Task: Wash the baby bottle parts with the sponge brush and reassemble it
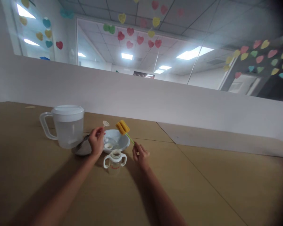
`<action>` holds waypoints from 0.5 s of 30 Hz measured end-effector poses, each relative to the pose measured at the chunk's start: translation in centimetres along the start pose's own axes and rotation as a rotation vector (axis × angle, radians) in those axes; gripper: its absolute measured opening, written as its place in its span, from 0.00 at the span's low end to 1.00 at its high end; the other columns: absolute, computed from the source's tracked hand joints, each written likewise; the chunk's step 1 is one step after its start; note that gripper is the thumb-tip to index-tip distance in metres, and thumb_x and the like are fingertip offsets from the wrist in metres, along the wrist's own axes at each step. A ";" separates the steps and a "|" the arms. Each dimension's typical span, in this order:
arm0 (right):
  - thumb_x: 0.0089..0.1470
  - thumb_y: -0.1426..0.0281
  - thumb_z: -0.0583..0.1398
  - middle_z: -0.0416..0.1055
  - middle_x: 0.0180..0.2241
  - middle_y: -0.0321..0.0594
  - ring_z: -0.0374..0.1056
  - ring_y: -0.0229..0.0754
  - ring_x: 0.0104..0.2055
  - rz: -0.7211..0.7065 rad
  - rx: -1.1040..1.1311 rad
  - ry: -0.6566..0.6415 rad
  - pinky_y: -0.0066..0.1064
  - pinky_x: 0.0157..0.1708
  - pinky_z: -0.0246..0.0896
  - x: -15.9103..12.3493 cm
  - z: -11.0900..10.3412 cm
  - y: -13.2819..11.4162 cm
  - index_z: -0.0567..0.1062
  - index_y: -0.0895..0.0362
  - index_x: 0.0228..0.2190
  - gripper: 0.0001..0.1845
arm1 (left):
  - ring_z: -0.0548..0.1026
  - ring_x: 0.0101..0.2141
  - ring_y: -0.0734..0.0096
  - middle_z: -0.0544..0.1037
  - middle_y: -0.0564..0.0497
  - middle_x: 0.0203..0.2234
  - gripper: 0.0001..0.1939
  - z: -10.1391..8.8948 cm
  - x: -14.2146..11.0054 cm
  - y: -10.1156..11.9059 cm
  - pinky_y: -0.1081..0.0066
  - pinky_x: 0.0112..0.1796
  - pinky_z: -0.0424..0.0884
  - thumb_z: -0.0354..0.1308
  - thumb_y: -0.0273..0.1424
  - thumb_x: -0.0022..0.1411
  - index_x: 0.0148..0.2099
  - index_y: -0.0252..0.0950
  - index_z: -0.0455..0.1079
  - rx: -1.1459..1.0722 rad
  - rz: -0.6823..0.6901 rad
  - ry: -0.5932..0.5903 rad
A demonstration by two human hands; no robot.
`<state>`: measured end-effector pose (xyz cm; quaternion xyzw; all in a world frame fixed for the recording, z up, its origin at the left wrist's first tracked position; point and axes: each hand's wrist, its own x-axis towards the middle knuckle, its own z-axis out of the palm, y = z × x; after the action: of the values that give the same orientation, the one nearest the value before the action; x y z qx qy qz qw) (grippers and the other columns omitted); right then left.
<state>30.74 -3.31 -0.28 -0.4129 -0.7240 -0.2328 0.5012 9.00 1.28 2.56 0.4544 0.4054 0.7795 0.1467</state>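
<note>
My left hand (96,141) pinches a small whitish part with a round, disc-like end (106,123) and lifts it above the bowl's left side. In my right hand (141,154) is the thin green handle of a sponge brush (123,127), its yellow sponge head raised over the bowl's far right edge. The sponge and the whitish part are apart. Below them a white bowl (127,145) holds clear liquid and a white ring (108,146). A clear baby bottle (114,166) with two white handles stands upright and uncapped in front of the bowl, between my forearms.
A lidded translucent pitcher (69,130) with liquid in it stands to the left. A dark grey, shallow round dish or lid (83,148) lies partly behind my left hand. A small flat tan piece (30,107) is at the far left. A white wall (141,97) bounds the brown tabletop (202,179).
</note>
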 end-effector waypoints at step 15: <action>0.60 0.71 0.50 0.71 0.22 0.38 0.64 0.30 0.18 -0.005 0.057 0.024 0.18 0.19 0.58 -0.2 0.2 0.3 0.76 0.60 0.40 0.16 | 0.76 0.36 0.61 0.79 0.41 0.37 0.13 -6.4 4.1 -4.6 0.68 0.37 0.68 0.51 0.26 0.59 0.40 0.34 0.77 0.967 -0.004 -0.294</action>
<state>30.86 -3.06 -0.55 -0.3940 -0.7252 -0.2184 0.5207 0.82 3.42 -0.23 0.5745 0.6960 0.4301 -0.0237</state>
